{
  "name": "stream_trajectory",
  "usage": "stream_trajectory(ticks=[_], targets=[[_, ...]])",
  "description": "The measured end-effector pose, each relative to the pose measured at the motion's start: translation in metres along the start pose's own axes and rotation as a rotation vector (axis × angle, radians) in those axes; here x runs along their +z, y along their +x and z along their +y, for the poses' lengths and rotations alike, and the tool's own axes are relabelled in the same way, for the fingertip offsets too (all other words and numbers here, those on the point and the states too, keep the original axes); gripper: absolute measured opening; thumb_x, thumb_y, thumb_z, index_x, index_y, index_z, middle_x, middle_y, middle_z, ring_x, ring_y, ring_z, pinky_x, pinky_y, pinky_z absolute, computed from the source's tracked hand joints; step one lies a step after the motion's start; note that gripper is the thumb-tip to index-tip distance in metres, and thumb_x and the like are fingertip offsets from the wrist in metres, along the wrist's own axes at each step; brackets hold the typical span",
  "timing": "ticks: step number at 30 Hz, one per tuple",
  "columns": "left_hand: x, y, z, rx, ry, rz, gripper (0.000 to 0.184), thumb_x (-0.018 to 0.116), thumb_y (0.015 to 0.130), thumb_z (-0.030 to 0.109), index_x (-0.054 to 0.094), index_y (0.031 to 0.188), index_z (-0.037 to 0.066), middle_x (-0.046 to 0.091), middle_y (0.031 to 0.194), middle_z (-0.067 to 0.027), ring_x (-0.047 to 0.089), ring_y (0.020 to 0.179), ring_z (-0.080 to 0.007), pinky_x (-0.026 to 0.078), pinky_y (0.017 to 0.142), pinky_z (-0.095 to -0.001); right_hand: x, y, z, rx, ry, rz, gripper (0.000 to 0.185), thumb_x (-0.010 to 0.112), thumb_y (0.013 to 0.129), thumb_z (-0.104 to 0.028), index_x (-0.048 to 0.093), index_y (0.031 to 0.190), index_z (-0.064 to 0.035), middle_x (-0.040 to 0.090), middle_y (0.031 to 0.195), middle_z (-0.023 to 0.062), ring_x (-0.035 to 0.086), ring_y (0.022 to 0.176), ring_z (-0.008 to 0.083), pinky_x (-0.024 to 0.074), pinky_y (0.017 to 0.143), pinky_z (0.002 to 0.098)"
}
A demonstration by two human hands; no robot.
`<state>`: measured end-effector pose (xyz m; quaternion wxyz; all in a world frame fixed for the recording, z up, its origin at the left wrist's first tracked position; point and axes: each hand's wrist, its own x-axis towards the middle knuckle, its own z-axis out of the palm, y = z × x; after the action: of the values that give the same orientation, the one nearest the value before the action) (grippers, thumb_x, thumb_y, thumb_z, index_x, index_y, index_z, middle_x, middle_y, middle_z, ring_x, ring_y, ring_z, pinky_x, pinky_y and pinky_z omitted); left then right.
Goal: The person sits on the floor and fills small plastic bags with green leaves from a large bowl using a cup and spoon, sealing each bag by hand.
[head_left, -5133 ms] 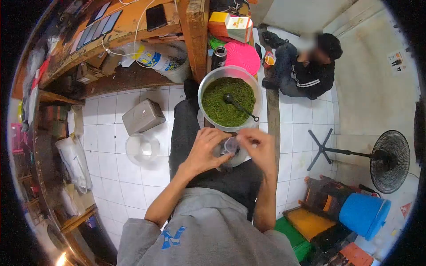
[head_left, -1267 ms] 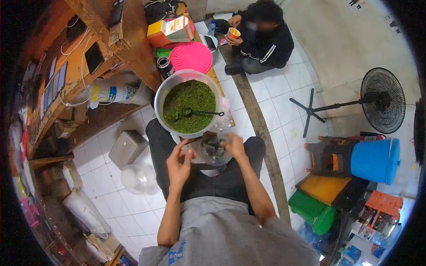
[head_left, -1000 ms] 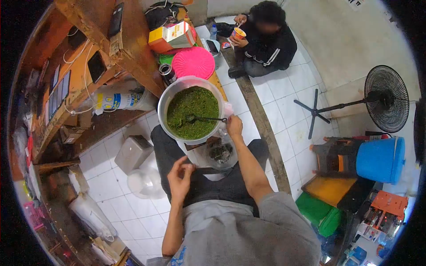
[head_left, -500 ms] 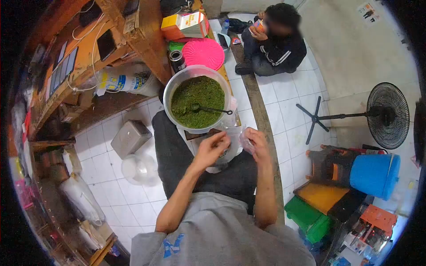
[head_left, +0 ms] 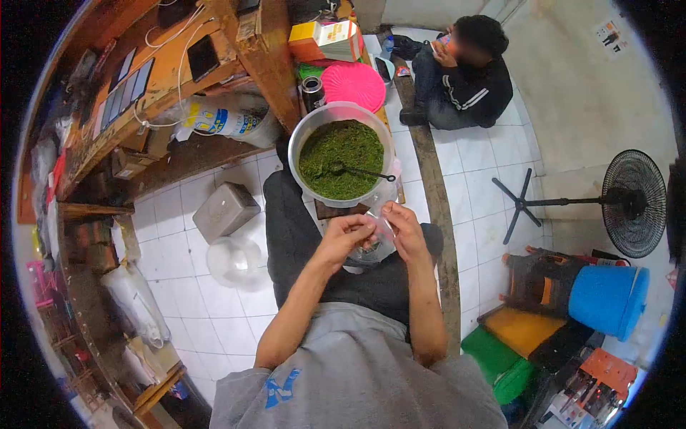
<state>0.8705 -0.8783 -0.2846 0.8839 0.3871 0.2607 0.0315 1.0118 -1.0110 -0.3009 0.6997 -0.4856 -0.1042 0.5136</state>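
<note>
A clear plastic bag (head_left: 384,227) is stretched between my two hands, in front of my lap. My left hand (head_left: 347,239) pinches one side of it, fingers curled together. On the other side, my right hand (head_left: 404,227) grips the plastic between thumb and fingers. Just beyond them stands a whitish plastic tub (head_left: 303,180) filled with finely chopped green leaves (head_left: 341,154). A black long-handled spoon (head_left: 368,173) lies in the greens, its ring-ended handle resting over the rim towards my right. Below my hands, a clear plastic container or bag is partly hidden.
Behind the tub are a pink lid (head_left: 354,87), a dark can (head_left: 312,93) and a box (head_left: 325,41). Another person (head_left: 468,82) sits on the floor at the far right. A fan (head_left: 632,204) and blue bucket (head_left: 607,300) stand right; a grey container (head_left: 226,212) sits left.
My hands have come closer together, with the plastic bag between them. The whole view has shifted, so the tub and room appear farther right and slightly lower or higher in places.
</note>
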Motion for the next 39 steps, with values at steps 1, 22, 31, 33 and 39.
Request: stream_trajectory(ticks=[1, 22, 31, 33, 39], targets=[[0.002, -0.001, -0.001, 0.003, -0.003, 0.007, 0.018, 0.071, 0.099, 0.017, 0.073, 0.102, -0.001, 0.073, 0.091, -0.0057, 0.064, 0.074, -0.0112, 0.052, 0.067, -0.025, 0.004, 0.0, 0.0, -0.098, -0.139, 0.17, 0.018, 0.061, 0.102, -0.02, 0.067, 0.095, -0.0047, 0.064, 0.091, -0.0016, 0.058, 0.082, 0.0055, 0.0471, 0.075, 0.0254], [-0.003, -0.012, 0.017, 0.436, 0.797, 0.269, 0.013, 0.076, 0.091, 0.011, 0.071, 0.086, 0.0, 0.069, 0.075, -0.0061, 0.061, 0.07, -0.0087, 0.05, 0.067, -0.028, 0.062, -0.027, -0.03, -0.435, -0.935, 0.085, 0.032, 0.071, 0.092, -0.007, 0.068, 0.122, 0.0031, 0.076, 0.105, 0.0201, 0.077, 0.085, 0.0252, 0.0614, 0.075, 0.0341], [-0.003, -0.007, 0.02, 0.388, 0.847, 0.243, 0.014, 0.075, 0.091, 0.01, 0.07, 0.084, -0.002, 0.068, 0.074, -0.0051, 0.059, 0.071, -0.0098, 0.05, 0.068, -0.0289, 0.054, -0.024, -0.03, -0.382, -0.895, 0.039, 0.043, 0.071, 0.089, -0.002, 0.064, 0.131, 0.0018, 0.076, 0.101, 0.0191, 0.077, 0.088, 0.0234, 0.0626, 0.077, 0.0334], [-0.007, -0.007, 0.015, 0.39, 0.839, 0.234, 0.014, 0.075, 0.091, 0.01, 0.07, 0.085, -0.002, 0.068, 0.075, -0.0054, 0.06, 0.072, -0.0096, 0.051, 0.07, -0.0286, 0.052, -0.023, -0.027, -0.405, -0.862, 0.051, 0.039, 0.07, 0.088, -0.001, 0.066, 0.127, 0.0018, 0.076, 0.1, 0.0189, 0.077, 0.088, 0.0226, 0.0626, 0.075, 0.0334], [-0.025, 0.004, -0.002, 0.359, 0.738, 0.175, 0.016, 0.071, 0.095, 0.01, 0.066, 0.085, -0.001, 0.067, 0.079, -0.0017, 0.059, 0.077, -0.008, 0.05, 0.074, -0.0268, 0.065, -0.019, -0.01, -0.398, -0.819, 0.208, 0.029, 0.066, 0.092, 0.002, 0.066, 0.121, 0.0035, 0.076, 0.092, 0.0141, 0.074, 0.084, 0.0153, 0.0607, 0.073, 0.0289]])
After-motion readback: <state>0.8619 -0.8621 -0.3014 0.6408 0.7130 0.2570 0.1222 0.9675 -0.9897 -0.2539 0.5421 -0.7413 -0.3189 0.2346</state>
